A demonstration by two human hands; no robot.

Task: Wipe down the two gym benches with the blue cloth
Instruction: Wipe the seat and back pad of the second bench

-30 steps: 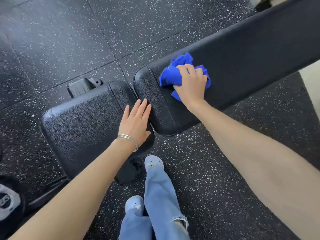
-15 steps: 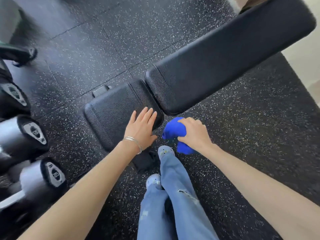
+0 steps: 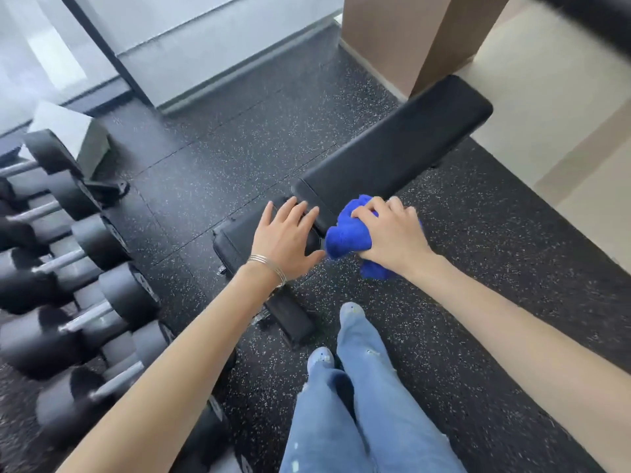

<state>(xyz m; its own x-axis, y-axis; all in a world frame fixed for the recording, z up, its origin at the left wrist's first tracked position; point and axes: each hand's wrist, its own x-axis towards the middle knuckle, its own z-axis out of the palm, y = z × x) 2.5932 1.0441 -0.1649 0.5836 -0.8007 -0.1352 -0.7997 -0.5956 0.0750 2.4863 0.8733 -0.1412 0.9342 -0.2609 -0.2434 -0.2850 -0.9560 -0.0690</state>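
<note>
A black padded gym bench lies across the middle of the floor, with a long back pad [image 3: 392, 155] and a short seat pad [image 3: 235, 240]. My left hand [image 3: 285, 237] rests flat with straight fingers on the seat pad's near right corner. My right hand [image 3: 392, 233] grips a bunched blue cloth [image 3: 346, 237] just off the bench's near side, beside the gap between the two pads. A second black padded edge [image 3: 594, 15] shows blurred at the top right corner.
A rack of several dumbbells [image 3: 68, 268] fills the left side. The bench's black foot [image 3: 290, 319] sticks out near my shoes [image 3: 351, 310]. A tan pillar [image 3: 409, 39] stands behind the bench. Speckled rubber floor [image 3: 478, 268] lies to the right.
My right hand has pulled the blue cloth off the back pad toward me, to the bench's near side. The view has risen and drawn back. My left hand stays on the seat pad.
</note>
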